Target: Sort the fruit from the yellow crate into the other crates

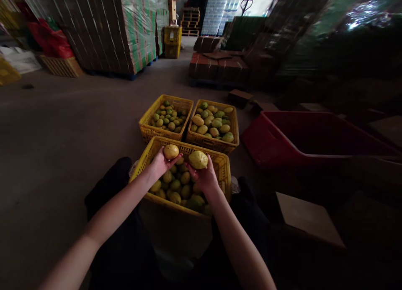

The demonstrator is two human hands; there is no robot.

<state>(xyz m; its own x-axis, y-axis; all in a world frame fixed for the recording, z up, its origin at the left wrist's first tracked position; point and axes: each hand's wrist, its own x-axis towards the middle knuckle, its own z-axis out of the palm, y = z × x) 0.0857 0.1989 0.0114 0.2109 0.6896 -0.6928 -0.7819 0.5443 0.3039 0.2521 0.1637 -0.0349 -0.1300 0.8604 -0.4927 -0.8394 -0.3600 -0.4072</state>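
My left hand [161, 162] holds a roundish yellow fruit [171, 151] above the near yellow crate [222, 164], its fingers cupped under the fruit. In my right hand [204, 177] rests a larger, bumpy yellow-green fruit [198, 159], with fingers below and the thumb at its side. The two fruits are side by side with a small gap between them; whether they are mangoes or guavas I cannot tell. Beneath both hands, many yellow and green fruits [175, 184] lie in the near crate, partly hidden by my hands and forearms.
Two more yellow crates of fruit, the left one [144, 128] and the right one [235, 133], stand just beyond. A red tub [260, 145] and a cardboard piece [306, 214] lie to the right. Wrapped pallet stacks [138, 34] and flat boxes [204, 66] stand farther back.
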